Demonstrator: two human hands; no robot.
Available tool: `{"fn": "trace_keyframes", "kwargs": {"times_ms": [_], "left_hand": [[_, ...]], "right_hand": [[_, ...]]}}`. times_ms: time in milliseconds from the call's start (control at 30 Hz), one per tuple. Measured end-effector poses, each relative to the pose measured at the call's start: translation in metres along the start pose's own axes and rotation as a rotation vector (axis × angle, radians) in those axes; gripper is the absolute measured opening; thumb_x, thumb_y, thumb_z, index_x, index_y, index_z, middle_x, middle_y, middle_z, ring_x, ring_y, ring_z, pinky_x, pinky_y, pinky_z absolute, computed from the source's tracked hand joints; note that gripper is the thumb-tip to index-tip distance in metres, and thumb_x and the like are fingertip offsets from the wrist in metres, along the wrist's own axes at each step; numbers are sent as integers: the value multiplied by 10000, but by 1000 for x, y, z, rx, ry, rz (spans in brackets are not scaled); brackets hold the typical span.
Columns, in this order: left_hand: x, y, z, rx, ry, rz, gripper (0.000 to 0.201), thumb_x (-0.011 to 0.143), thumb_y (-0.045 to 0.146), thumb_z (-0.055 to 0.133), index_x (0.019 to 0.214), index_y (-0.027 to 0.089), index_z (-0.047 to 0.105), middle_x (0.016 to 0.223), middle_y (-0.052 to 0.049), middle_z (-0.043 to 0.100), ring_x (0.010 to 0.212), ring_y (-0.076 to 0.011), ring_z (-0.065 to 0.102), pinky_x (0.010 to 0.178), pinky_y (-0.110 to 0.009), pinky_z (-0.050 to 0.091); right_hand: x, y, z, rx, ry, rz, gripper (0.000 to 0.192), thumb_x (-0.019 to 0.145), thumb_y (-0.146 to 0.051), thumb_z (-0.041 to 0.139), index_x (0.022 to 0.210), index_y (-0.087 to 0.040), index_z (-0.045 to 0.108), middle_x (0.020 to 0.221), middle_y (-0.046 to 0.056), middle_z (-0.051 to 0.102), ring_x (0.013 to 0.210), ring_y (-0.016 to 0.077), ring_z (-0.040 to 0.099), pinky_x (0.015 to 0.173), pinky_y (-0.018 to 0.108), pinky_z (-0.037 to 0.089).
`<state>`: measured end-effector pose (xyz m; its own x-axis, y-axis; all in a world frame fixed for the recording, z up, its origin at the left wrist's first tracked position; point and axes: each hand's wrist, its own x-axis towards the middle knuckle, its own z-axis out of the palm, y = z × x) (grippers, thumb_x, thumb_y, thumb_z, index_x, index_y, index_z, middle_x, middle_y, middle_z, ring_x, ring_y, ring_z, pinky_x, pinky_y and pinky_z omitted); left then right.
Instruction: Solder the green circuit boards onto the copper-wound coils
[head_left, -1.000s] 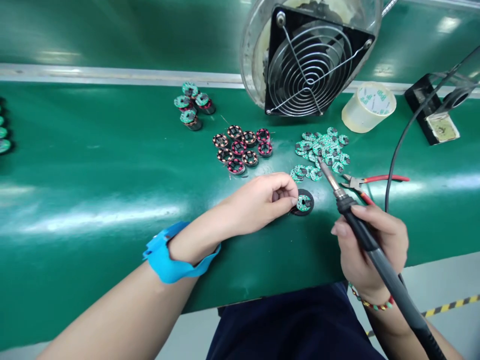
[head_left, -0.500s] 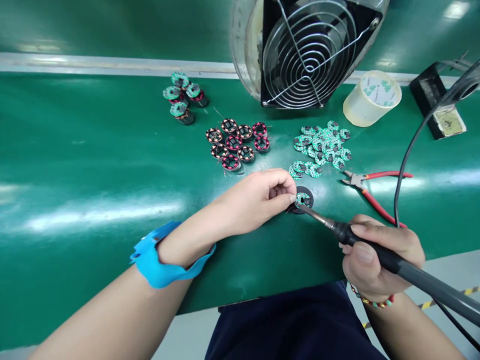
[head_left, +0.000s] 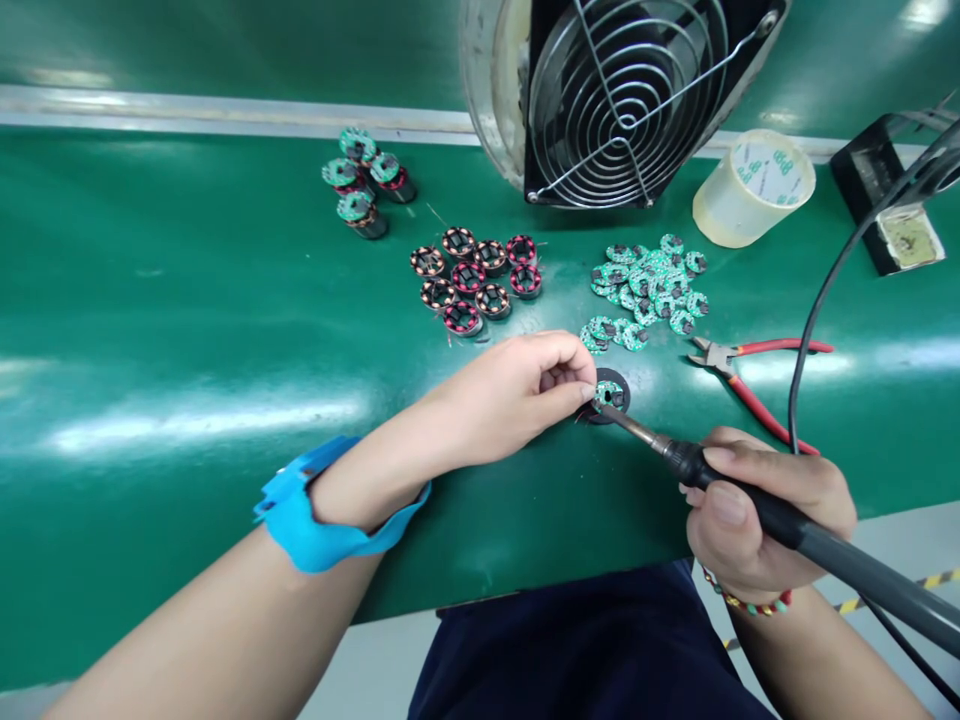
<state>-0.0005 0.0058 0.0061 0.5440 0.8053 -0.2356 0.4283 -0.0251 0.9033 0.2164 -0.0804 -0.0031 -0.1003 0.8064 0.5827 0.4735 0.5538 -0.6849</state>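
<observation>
My right hand [head_left: 765, 515] is closed around the black handle of a soldering iron [head_left: 694, 465]. The iron's tip rests at the lower edge of a small round green circuit board [head_left: 609, 396], which sits in a round black holder [head_left: 624, 382]. At the left edge of that board, my left hand [head_left: 525, 395] pinches with thumb and forefinger; whatever is between the fingertips is too small to make out. Thin wire ends show just below the fingertips. A blue wrist strap [head_left: 322, 515] circles my left forearm.
Copper-wound motor cores [head_left: 469, 277] stand beyond my left hand, with board-topped ones [head_left: 362, 215] farther back. Loose round boards [head_left: 652, 280] lie in a pile near red-handled cutters [head_left: 750, 375]. Behind are a fan [head_left: 626, 120], a tape roll [head_left: 750, 190] and an iron stand [head_left: 874, 190].
The camera view has shifted slightly. Both hands keep the same pose at the board, and the iron's tip remains at its lower edge.
</observation>
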Motion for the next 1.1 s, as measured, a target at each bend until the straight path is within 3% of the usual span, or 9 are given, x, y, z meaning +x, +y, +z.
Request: {"fn": "trace_keyframes", "kwargs": {"times_ms": [267, 400, 467, 567, 667, 900, 1100], "left_hand": [[0, 0, 1, 6, 1, -7, 104, 867, 198, 551, 784, 169, 605, 682, 43, 567, 590, -86, 484, 537, -209, 389], [1, 0, 1, 2, 4, 4, 108, 869, 195, 554, 776, 165, 601, 684, 44, 558, 591, -82, 474, 544, -206, 389], [1, -1, 2, 1, 2, 21, 108, 872, 199, 550, 782, 164, 598, 691, 44, 557, 597, -83, 473, 552, -207, 393], [1, -2, 2, -2, -3, 39, 101, 874, 193, 538, 789, 167, 586, 696, 46, 551, 606, -86, 473, 560, -211, 392], [0, -2, 1, 16, -2, 39, 111, 870, 177, 526, 767, 172, 566, 704, 45, 539, 612, -89, 466, 567, -216, 384], [-1, -2, -7, 149, -103, 117, 115, 869, 135, 509, 790, 183, 578, 801, 16, 586, 744, -125, 532, 686, -246, 414], [-3, 0, -3, 117, -78, 109, 89, 853, 123, 554, 788, 181, 538, 771, 34, 536, 674, -105, 496, 620, -229, 388]], "right_hand": [[1, 1, 4, -12, 62, -16, 247, 924, -290, 642, 1163, -230, 655, 602, -29, 624, 473, 167, 611, 431, 333, 531], [7, -3, 13, -77, 92, 30, 401, 941, -266, 625, 1337, -232, 574, 814, 21, 760, 678, 199, 733, 609, 346, 616], [14, -7, 17, -123, 9, 79, 438, 952, -188, 589, 1381, -255, 527, 926, 21, 779, 835, 200, 749, 775, 356, 619], [24, -10, 23, -172, -250, 149, 445, 944, -119, 551, 1360, -274, 515, 1086, 35, 752, 1028, 219, 708, 911, 399, 575], [27, -7, 29, -192, -372, 168, 444, 938, -155, 547, 1366, -254, 489, 1173, 77, 705, 1097, 256, 665, 913, 440, 561], [21, 3, 33, -162, -354, 177, 464, 951, -138, 514, 1388, -282, 455, 1108, 56, 711, 1038, 230, 672, 868, 403, 554], [23, 3, 33, -160, -353, 164, 462, 936, -125, 522, 1369, -279, 474, 1079, 55, 714, 1022, 235, 673, 844, 394, 562]]}}
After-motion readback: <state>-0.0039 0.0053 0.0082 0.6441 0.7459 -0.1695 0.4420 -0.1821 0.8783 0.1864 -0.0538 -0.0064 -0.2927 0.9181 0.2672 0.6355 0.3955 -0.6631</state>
